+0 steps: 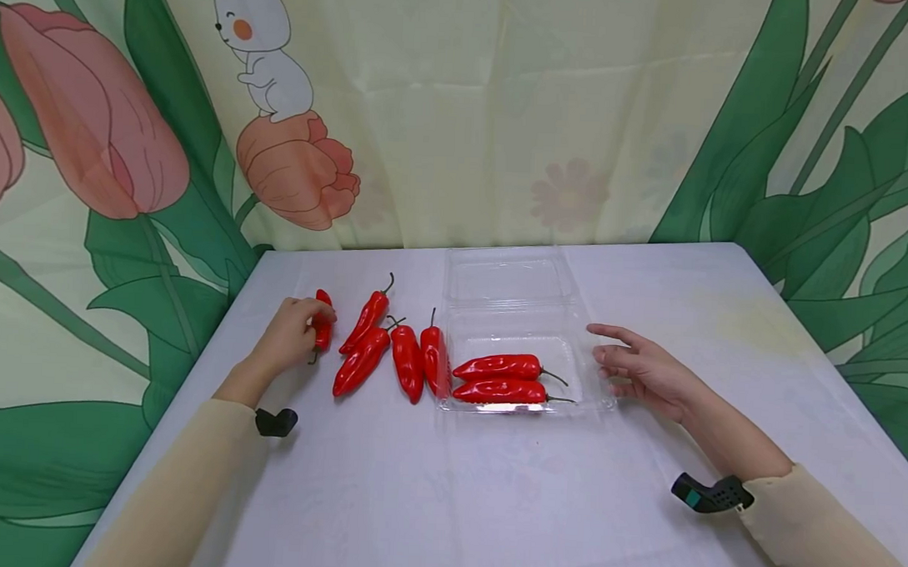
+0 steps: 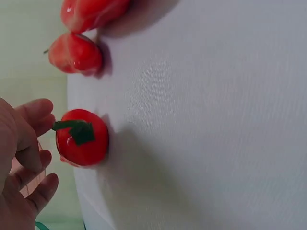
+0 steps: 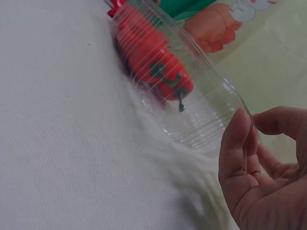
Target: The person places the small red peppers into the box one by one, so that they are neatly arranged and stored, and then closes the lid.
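In the head view my left hand (image 1: 290, 336) hovers over a red chili pepper (image 1: 322, 336) at the left of the group. From the left wrist, loosely bent fingers (image 2: 42, 191) show just above that pepper (image 2: 82, 139), whose green stem faces the camera. My right hand (image 1: 649, 374) is at the right side of a clear plastic container (image 1: 584, 321). Its thumb and forefinger pinch the container's rim (image 3: 225, 86) in the right wrist view. Two red peppers (image 1: 499, 391) lie side by side inside, stems pointing right.
Several more red peppers (image 1: 361, 362) lie between my left hand and the container. One pepper (image 1: 432, 349) is close against the container's left wall. The hinged lid (image 1: 510, 277) lies open toward the back of the white-covered table (image 1: 454, 500). A printed curtain (image 1: 459, 125) hangs behind.
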The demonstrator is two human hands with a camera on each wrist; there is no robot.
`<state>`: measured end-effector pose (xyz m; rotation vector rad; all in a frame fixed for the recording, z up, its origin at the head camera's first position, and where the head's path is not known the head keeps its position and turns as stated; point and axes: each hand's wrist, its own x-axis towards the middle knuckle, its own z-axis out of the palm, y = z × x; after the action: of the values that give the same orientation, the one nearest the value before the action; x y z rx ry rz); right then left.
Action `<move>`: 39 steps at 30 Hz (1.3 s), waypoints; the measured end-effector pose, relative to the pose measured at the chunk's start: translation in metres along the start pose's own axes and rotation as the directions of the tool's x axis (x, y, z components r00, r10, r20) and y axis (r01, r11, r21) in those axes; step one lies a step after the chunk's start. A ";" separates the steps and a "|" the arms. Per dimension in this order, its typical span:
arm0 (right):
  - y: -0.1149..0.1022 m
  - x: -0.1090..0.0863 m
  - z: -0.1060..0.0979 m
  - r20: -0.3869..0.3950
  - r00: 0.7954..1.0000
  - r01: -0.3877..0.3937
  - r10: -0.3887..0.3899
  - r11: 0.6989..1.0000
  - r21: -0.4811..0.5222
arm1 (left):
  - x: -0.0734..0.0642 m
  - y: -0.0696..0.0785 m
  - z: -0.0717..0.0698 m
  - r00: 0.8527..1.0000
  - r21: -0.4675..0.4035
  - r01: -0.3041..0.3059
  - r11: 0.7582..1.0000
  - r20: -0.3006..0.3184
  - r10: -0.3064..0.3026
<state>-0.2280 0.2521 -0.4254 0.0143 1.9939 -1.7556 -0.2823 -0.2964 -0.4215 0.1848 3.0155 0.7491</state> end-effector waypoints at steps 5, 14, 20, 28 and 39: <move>0.000 0.001 0.000 0.002 1.000 -0.002 0.002 1.000 0.000 | 0.003 -0.007 -0.001 1.000 0.065 -0.001 0.998 -0.005 0.001; 0.001 -0.001 0.000 0.007 1.000 -0.007 0.007 1.000 0.014 | 0.004 -0.014 0.000 1.000 0.151 -0.028 0.988 0.001 0.029; 0.000 -0.002 0.000 0.008 1.000 -0.003 0.002 1.000 0.011 | 0.003 -0.015 -0.001 0.998 0.189 -0.063 0.980 0.003 0.064; 0.001 -0.002 0.001 0.009 1.000 0.001 -0.001 1.000 0.019 | 0.000 -0.015 -0.002 0.997 0.259 -0.073 0.963 0.012 0.073; 0.000 -0.004 0.001 0.006 1.000 0.011 -0.011 0.999 0.035 | -0.002 -0.022 -0.006 0.999 0.193 0.013 0.981 0.046 -0.022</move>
<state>-0.2243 0.2520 -0.4241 0.0097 1.9624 -1.7952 -0.2833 -0.3184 -0.4268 0.1774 3.0360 0.4431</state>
